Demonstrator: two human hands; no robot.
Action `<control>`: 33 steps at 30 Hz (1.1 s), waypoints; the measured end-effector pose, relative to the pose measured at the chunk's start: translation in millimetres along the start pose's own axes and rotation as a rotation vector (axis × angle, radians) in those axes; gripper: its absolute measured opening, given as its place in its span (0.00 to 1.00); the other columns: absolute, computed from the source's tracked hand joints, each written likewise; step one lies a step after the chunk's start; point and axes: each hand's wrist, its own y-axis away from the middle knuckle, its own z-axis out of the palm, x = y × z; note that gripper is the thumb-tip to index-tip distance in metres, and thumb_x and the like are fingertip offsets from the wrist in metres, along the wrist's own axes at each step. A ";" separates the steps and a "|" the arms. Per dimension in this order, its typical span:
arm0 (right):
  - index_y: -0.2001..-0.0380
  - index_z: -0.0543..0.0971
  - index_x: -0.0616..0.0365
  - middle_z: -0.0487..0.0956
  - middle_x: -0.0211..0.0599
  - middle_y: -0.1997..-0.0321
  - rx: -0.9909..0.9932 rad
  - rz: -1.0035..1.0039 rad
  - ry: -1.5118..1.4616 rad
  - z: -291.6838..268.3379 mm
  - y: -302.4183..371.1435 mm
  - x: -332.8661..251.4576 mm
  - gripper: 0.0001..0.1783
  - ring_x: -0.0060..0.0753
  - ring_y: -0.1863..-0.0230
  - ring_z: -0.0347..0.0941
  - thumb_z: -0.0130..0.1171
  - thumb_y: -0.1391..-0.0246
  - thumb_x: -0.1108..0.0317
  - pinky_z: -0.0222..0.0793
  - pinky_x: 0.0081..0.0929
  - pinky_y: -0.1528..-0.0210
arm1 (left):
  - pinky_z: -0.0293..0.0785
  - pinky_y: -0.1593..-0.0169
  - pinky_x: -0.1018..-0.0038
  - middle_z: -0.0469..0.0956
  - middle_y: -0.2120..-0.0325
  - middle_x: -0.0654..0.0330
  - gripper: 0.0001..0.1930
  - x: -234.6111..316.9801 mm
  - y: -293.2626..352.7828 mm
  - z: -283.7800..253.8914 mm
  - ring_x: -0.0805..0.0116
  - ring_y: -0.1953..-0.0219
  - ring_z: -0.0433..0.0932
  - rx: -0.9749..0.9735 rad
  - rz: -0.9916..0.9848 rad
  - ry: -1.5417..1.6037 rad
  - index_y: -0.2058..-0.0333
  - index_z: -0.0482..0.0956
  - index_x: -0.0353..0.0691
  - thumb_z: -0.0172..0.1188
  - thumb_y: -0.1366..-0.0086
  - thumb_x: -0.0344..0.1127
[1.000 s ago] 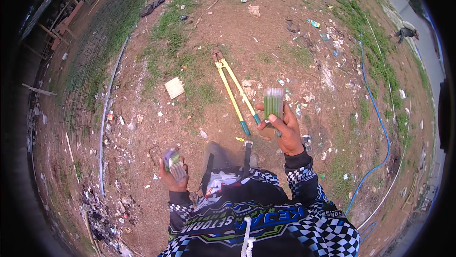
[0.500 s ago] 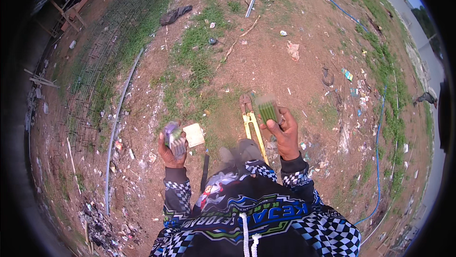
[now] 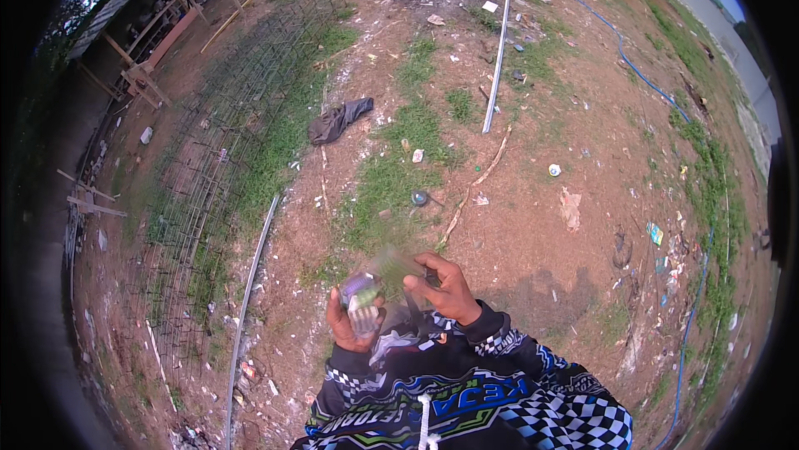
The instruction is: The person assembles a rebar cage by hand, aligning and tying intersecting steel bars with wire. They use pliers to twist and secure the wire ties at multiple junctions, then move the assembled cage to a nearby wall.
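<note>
Held in front of my body, my left hand is closed around a small pack with purple, green and whitish parts, smeared by motion. My right hand pinches a flat green ribbed block between thumb and fingers; it too is blurred. The two held things are close together, the green one at the upper right of the pack. Whether they touch, I cannot tell.
On the left, a metal mesh lies over grass beside a long grey bar. Ahead are a dark cloth-like bundle, a stick and a pale metal bar. A blue hose curves along the right. Litter is scattered about.
My right hand has moved left with the green block, close to the pack in my left hand. The view has shifted forward, and the yellow-handled cutter is out of sight.
</note>
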 end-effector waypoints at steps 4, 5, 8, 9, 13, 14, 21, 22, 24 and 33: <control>0.54 0.77 0.63 0.77 0.34 0.63 -0.046 -0.083 0.106 4.0 -167.1 -35.5 0.19 0.22 0.60 0.73 0.64 0.44 0.61 0.69 0.24 0.58 | 0.81 0.73 0.63 0.71 0.49 0.41 0.35 64.1 -117.0 36.9 0.54 0.64 0.78 -0.054 0.083 0.132 0.37 0.62 0.44 0.52 0.35 0.62; 0.54 0.77 0.63 0.78 0.34 0.62 -0.069 -0.105 0.142 2.0 -208.1 -34.1 0.19 0.22 0.60 0.73 0.64 0.44 0.62 0.69 0.24 0.58 | 0.81 0.73 0.63 0.71 0.49 0.40 0.36 78.4 -152.0 42.1 0.54 0.64 0.79 -0.078 0.090 0.147 0.36 0.60 0.45 0.52 0.35 0.61; 0.54 0.77 0.62 0.79 0.36 0.60 -0.139 -0.134 0.235 -12.2 -340.3 -16.8 0.19 0.21 0.59 0.73 0.65 0.45 0.64 0.70 0.25 0.56 | 0.83 0.73 0.61 0.71 0.51 0.36 0.41 116.2 -259.4 33.1 0.52 0.62 0.79 -0.121 0.058 0.193 0.32 0.51 0.49 0.55 0.37 0.61; 0.53 0.77 0.62 0.80 0.37 0.60 -0.159 -0.023 0.178 -21.2 -387.9 -22.5 0.19 0.22 0.60 0.74 0.65 0.46 0.65 0.70 0.25 0.57 | 0.83 0.72 0.61 0.70 0.50 0.35 0.42 130.5 -304.9 28.7 0.51 0.61 0.80 -0.144 0.023 0.184 0.32 0.50 0.49 0.56 0.37 0.61; 0.54 0.78 0.62 0.81 0.36 0.61 -0.109 -0.171 0.274 -66.6 -565.1 -5.8 0.17 0.23 0.62 0.75 0.65 0.47 0.68 0.71 0.24 0.59 | 0.82 0.76 0.68 0.74 0.55 0.40 0.45 177.7 -497.3 72.3 0.56 0.70 0.81 -0.072 -0.082 -0.083 0.32 0.50 0.45 0.56 0.39 0.63; 0.55 0.78 0.62 0.81 0.36 0.61 -0.109 -0.141 0.297 -79.8 -604.9 -8.6 0.17 0.23 0.62 0.75 0.65 0.47 0.69 0.71 0.25 0.59 | 0.83 0.75 0.68 0.74 0.56 0.40 0.46 192.0 -544.3 87.4 0.55 0.70 0.82 -0.055 -0.101 -0.142 0.32 0.50 0.45 0.58 0.40 0.62; 0.55 0.78 0.63 0.80 0.36 0.57 0.105 -0.022 0.327 -194.7 -830.6 -82.3 0.16 0.25 0.57 0.76 0.61 0.49 0.78 0.72 0.25 0.54 | 0.82 0.61 0.65 0.76 0.52 0.50 0.42 262.2 -850.1 217.3 0.57 0.54 0.79 -0.203 -0.481 -0.216 0.36 0.60 0.38 0.61 0.41 0.58; 0.55 0.77 0.63 0.79 0.37 0.56 0.167 -0.045 0.271 -212.7 -868.1 -88.3 0.16 0.26 0.56 0.76 0.61 0.49 0.79 0.72 0.26 0.53 | 0.82 0.61 0.64 0.76 0.52 0.49 0.39 264.3 -894.2 215.1 0.57 0.56 0.79 -0.167 -0.545 -0.238 0.39 0.63 0.37 0.61 0.41 0.57; 0.55 0.76 0.65 0.78 0.38 0.56 0.289 -0.041 0.168 -252.4 -929.9 -83.8 0.16 0.27 0.55 0.76 0.60 0.50 0.80 0.72 0.27 0.52 | 0.81 0.63 0.63 0.76 0.51 0.47 0.37 261.7 -986.8 217.5 0.56 0.55 0.79 -0.130 -0.655 -0.289 0.40 0.66 0.38 0.61 0.41 0.57; 0.47 0.75 0.64 0.80 0.37 0.55 -0.032 -0.021 0.082 -409.3 -1291.8 -115.5 0.23 0.20 0.64 0.74 0.60 0.50 0.76 0.70 0.23 0.59 | 0.83 0.66 0.62 0.73 0.50 0.41 0.38 317.0 -1329.1 289.2 0.45 0.54 0.79 -0.054 -0.506 -0.173 0.41 0.65 0.38 0.63 0.42 0.57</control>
